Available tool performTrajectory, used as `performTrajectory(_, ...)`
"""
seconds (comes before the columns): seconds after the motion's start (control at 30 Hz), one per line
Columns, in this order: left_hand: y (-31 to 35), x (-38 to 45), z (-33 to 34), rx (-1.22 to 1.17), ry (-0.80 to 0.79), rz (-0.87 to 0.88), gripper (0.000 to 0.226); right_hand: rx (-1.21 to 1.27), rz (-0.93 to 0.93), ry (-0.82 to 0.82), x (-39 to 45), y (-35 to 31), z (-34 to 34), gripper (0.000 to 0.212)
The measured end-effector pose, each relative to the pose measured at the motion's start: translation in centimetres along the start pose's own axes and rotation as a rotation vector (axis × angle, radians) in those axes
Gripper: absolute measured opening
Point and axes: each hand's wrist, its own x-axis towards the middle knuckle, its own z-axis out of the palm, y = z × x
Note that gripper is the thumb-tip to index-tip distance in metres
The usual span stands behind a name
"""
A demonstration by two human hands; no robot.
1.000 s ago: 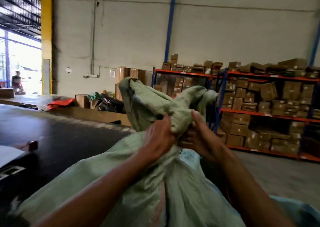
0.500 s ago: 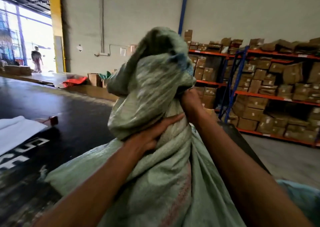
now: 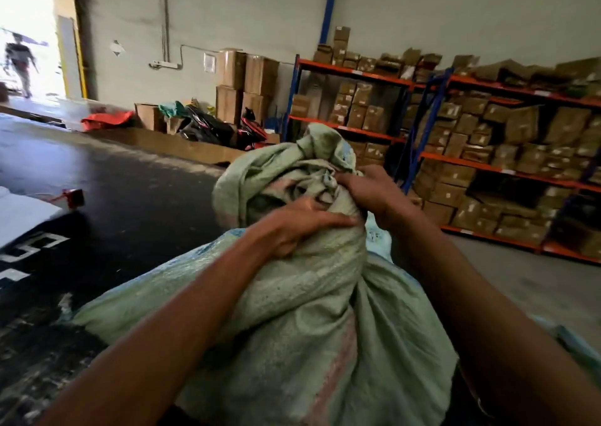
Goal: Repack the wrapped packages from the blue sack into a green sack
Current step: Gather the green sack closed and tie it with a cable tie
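Observation:
A full pale green woven sack (image 3: 302,324) stands right in front of me, its neck gathered and twisted into a bunch at the top. My left hand (image 3: 292,227) grips the neck just under the bunch, fingers wrapped round the cloth. My right hand (image 3: 370,194) pinches the folded cloth at the right side of the bunch. A strip of light blue sack (image 3: 379,240) shows behind the green one, below my right wrist. The wrapped packages are hidden inside.
Orange and blue racks (image 3: 487,165) stacked with cardboard boxes fill the right. Tall boxes (image 3: 244,84), black bags and a red sheet (image 3: 107,118) lie along the far wall. Dark floor (image 3: 113,198) spreads left, with a white sheet (image 3: 19,214). A person (image 3: 19,61) walks in the bright doorway.
The raised top of the sack has been folded down into a tight bunch. My left hand moved up and closed round the neck; my right hand shifted onto the folded cloth.

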Motion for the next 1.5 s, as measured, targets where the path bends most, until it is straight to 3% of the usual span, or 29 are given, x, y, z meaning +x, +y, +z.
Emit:
performTrajectory(0.1, 0.4, 0.4, -1.4, 0.112, -0.139, -0.014, 0.066, 0.330, -0.012, 0.079, 0.1, 0.4, 0.9, 0.016)
performTrajectory(0.17, -0.7, 0.6, -0.5, -0.061, -0.172, 0.013, 0.068, 0.463, 0.029, 0.073, 0.3, 0.9, 0.9, 0.022)
performTrajectory(0.27, -3.5, 1.1, 1.5, -0.352, -0.030, 0.023, 0.061, 0.159, 0.104, 0.036, 0.0, 1.7, 0.5, 0.036)
performTrajectory(0.4, -4.4, 2.5, 1.5, -0.457, 0.229, 0.031, 0.056, -0.179, 0.272, -0.099, -2.1, 6.0, -0.8, 0.069)
performTrajectory(0.5, -4.5, 3.9, 0.7, -0.167, 0.506, -0.030, 0.071, -0.474, 0.314, -0.306, -6.1, 11.1, -1.0, 0.080)
performTrajectory(0.57, -4.5, 5.4, 1.2, -0.036, 0.549, 0.013, 0.068, -0.566, 0.278, -0.269, -8.4, 13.0, -0.5, 0.071)
performTrajectory(0.63, -4.2, 7.1, 2.3, 0.140, 0.479, 0.019, 0.067, -0.626, 0.253, -0.150, -9.3, 13.4, 0.2, 0.062)
performTrajectory(0.73, -2.9, 8.9, 3.5, 0.707, 0.317, -0.145, 0.066, -0.765, 0.153, -0.022, -9.9, 13.3, 1.4, 0.053)
performTrajectory(0.83, -3.1, 9.8, 5.6, 1.020, 0.195, -0.173, 0.055, -0.716, 0.125, 0.060, -10.1, 13.6, 1.6, 0.049)
performTrajectory(0.9, -4.7, 9.5, 6.9, 1.080, 0.172, -0.163, 0.057, -0.537, 0.103, 0.058, -10.4, 13.7, 0.7, 0.037)
performTrajectory(1.0, -6.5, 8.8, 7.3, 1.116, 0.287, -0.103, 0.062, -0.264, 0.008, 0.053, -11.6, 14.4, -2.2, 0.022)
performTrajectory(1.13, -7.0, 7.9, 7.2, 1.151, 0.426, -0.005, 0.054, -0.309, -0.041, 0.246, -13.5, 17.8, -8.5, 0.014)
performTrajectory(1.23, -7.5, 7.8, 7.6, 1.185, 0.495, 0.035, 0.054, -0.384, 0.148, 0.358, -13.9, 21.8, -14.2, 0.016)
performTrajectory(1.37, -8.2, 7.8, 7.4, 1.186, 0.574, 0.078, 0.058, -0.581, 0.443, 0.184, -13.9, 27.5, -19.4, 0.021)
performTrajectory(1.5, -8.4, 7.8, 7.5, 1.214, 0.609, 0.088, 0.057, -0.668, 0.496, -0.001, -13.8, 30.7, -20.2, 0.021)
